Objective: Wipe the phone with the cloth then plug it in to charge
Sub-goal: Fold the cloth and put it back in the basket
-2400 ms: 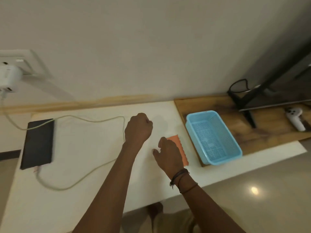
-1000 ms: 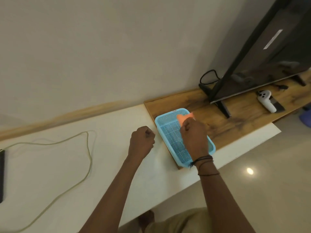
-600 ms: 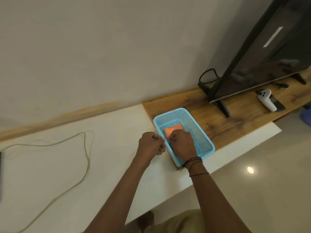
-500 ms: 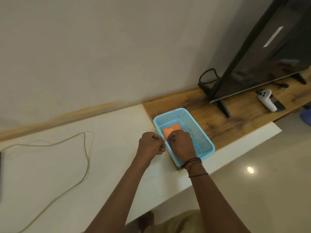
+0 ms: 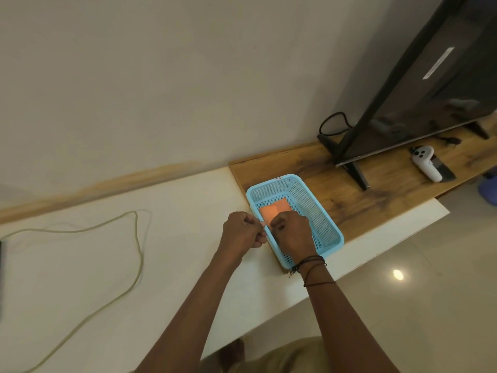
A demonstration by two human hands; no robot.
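- Right hand (image 5: 293, 235) is sitting inside the basket (image 5: 313, 208), with fingers curled over the near end of the cloth (image 5: 275, 210). I cannot tell whether it is pinching the cloth or just resting on it.
- Left hand (image 5: 242, 232) is balled into a fist and holding nothing, hovering just at 9 o'clock of the basket rim.
- Risk: if the fingers are hooking the cloth or the mesh, pulling the hand out is likely dragging the cloth along or tipping the light basket.
- Risk: the basket is straddling the step between the white counter (image 5: 174, 205) and the wood board (image 5: 376, 189), near the front edge. A bump is probably sending it off.
- Risk: the cable (image 5: 138, 238) is looping loose on the counter at 9 o'clock of the hands, so a sweeping arm could be snagging it and tugging the phone.
- Cloth is looking orange, flat and folded into a rectangle, lying on the basket floor towards 12 o'clock of the right hand.
- Phone (image 5: 0, 278) is showing only as a dark sliver at the far 9 o'clock edge of the view. The plug end is not showing.
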